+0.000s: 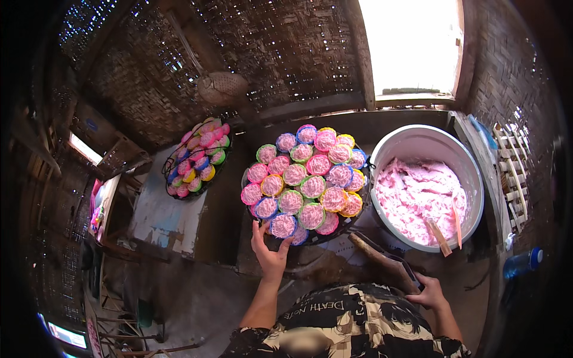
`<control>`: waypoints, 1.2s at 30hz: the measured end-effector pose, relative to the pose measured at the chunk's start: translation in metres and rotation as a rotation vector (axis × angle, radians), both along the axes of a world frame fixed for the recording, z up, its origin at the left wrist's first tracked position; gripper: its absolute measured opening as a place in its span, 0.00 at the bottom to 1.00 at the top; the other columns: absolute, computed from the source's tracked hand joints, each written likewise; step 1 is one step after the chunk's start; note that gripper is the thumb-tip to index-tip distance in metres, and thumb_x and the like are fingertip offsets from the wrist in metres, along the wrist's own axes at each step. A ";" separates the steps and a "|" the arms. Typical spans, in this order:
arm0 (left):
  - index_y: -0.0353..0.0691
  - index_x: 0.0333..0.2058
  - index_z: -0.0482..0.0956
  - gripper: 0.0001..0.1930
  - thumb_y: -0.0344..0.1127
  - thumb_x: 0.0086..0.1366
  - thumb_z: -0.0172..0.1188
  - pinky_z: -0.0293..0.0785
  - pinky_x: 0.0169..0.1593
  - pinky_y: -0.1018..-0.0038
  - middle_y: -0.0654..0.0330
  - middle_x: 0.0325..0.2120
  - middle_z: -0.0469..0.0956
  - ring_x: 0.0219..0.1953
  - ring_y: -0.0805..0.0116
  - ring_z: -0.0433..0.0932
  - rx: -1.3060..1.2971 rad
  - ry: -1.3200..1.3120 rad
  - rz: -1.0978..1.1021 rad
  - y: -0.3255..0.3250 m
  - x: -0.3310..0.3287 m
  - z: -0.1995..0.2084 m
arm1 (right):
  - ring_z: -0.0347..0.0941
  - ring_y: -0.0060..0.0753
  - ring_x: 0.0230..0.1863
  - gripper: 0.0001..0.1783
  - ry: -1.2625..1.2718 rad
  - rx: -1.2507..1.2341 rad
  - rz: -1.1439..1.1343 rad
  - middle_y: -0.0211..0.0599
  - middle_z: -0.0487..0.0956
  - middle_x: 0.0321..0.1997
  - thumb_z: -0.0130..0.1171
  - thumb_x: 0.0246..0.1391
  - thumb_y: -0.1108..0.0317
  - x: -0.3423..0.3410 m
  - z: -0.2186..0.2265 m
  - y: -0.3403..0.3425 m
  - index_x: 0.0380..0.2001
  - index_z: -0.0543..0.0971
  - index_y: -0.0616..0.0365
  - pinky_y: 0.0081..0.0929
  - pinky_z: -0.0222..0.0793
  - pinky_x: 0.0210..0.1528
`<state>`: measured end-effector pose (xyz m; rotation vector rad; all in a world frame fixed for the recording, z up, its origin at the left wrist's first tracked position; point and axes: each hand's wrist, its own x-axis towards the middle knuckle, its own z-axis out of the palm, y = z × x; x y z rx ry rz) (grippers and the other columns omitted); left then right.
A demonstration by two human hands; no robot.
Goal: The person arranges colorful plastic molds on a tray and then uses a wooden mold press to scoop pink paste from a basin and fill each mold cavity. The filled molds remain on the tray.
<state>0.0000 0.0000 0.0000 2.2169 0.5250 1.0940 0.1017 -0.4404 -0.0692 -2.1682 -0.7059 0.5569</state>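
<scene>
My left hand [270, 250] has its thumb and fingers around the near side of a blue-rimmed cup [283, 225] topped with pink and white strands. That cup sits at the front of a crowded group of similar cups [312, 187] with pink, green, yellow and blue rims, on a dark round tray [349, 222]. Close to my body, my right hand [428, 292] is closed on the near end of a long wooden tool [385, 261] with a dark side. The tool slants away to the left, toward the tray; its working part is not clear to me.
Right of the tray stands a large pale tub [382, 218] of pink dough-like mixture [418, 191], with a wooden paddle [439, 237] in it. At left, a basket of colourful cups [194, 158] rests on a worn tabletop [156, 209]. A blue bottle [522, 263] lies far right.
</scene>
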 end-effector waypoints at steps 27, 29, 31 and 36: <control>0.38 0.57 0.60 0.27 0.43 0.65 0.55 0.62 0.53 0.74 0.54 0.45 0.71 0.48 0.68 0.68 -0.856 -0.424 0.405 0.043 -0.032 -0.063 | 0.65 0.50 0.53 0.42 -0.541 -0.243 0.116 0.46 0.71 0.52 0.68 0.34 0.57 0.030 -0.066 0.089 0.56 0.66 0.55 0.46 0.59 0.56; 0.37 0.56 0.63 0.27 0.45 0.63 0.56 0.63 0.51 0.75 0.56 0.42 0.72 0.44 0.71 0.68 -0.962 -0.475 0.417 0.058 -0.029 -0.075 | 0.60 0.52 0.58 0.43 -0.562 -0.272 0.088 0.50 0.66 0.57 0.66 0.36 0.57 0.024 -0.063 0.093 0.58 0.63 0.56 0.52 0.49 0.61; 0.36 0.56 0.63 0.28 0.44 0.62 0.58 0.65 0.50 0.75 0.55 0.41 0.75 0.43 0.70 0.71 -0.923 -0.343 0.507 0.076 -0.027 -0.092 | 0.59 0.54 0.59 0.45 -0.765 -0.243 0.071 0.51 0.63 0.59 0.66 0.36 0.57 0.015 -0.067 0.092 0.59 0.62 0.56 0.53 0.46 0.63; 0.36 0.52 0.68 0.28 0.45 0.56 0.62 0.69 0.49 0.69 0.52 0.41 0.76 0.44 0.61 0.75 -0.814 -0.111 0.485 0.139 -0.009 -0.146 | 0.68 0.54 0.49 0.30 -1.213 -0.354 0.140 0.50 0.68 0.55 0.55 0.50 0.59 0.037 -0.120 0.072 0.59 0.67 0.39 0.46 0.65 0.51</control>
